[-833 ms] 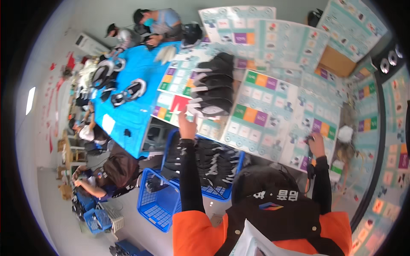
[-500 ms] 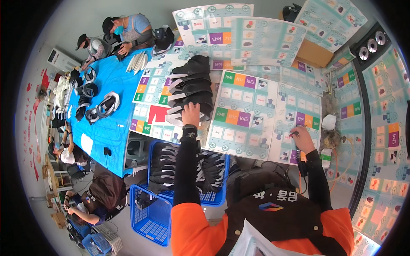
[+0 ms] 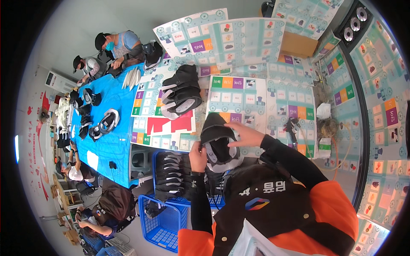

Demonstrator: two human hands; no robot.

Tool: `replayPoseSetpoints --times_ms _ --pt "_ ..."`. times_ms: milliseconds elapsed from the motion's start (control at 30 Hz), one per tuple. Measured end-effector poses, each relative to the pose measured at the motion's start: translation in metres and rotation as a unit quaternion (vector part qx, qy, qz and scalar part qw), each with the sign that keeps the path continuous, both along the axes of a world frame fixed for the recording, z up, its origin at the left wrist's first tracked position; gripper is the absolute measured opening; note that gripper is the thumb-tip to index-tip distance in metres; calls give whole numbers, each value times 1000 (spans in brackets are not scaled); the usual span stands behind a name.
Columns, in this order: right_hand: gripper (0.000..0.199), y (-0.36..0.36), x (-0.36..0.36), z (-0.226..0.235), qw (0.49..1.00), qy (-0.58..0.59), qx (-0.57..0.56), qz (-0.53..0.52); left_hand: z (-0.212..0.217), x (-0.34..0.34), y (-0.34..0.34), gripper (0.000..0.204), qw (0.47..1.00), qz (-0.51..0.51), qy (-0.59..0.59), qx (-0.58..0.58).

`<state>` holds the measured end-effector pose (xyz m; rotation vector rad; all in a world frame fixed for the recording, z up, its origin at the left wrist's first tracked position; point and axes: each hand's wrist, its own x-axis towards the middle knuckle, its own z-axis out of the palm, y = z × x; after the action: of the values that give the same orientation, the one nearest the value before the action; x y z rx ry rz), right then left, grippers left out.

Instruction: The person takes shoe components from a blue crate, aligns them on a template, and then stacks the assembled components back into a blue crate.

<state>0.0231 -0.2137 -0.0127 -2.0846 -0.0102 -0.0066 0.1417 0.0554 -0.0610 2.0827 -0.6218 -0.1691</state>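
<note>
Since the earlier picture, the right hand (image 3: 248, 136) has swung over from far right of the hat stack (image 3: 183, 90), and one black hat (image 3: 212, 125) has come away from that stack. Now the hat is held nearer the body than the stack, a bit to its right. The left hand (image 3: 197, 158) pinches one edge between thumb and fingers. The right hand has thumb and fingers spread apart, touching the other edge. The hat looks light and soft, so it should squash if squeezed, but not slip or break easily. Its rim, by the grey band (image 3: 225, 165), seems the best place to hold.
</note>
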Motion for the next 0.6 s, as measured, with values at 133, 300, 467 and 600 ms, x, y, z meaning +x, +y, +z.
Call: replayPoseSetpoints --times_ms 133,300,467,600 --pt "80 3 9 23 995 36 94 -13 23 -7 8 28 998 3 -52 -41" --pt "49 17 9 35 987 -84 -101 -92 52 -16 13 30 997 -29 -16 -70" --pt "14 -33 20 -18 930 -47 -299 -208 66 -12 16 30 992 -53 17 -117" --pt "11 -101 -16 -25 904 -62 -296 -302 75 31 38 16 997 44 -60 -5"
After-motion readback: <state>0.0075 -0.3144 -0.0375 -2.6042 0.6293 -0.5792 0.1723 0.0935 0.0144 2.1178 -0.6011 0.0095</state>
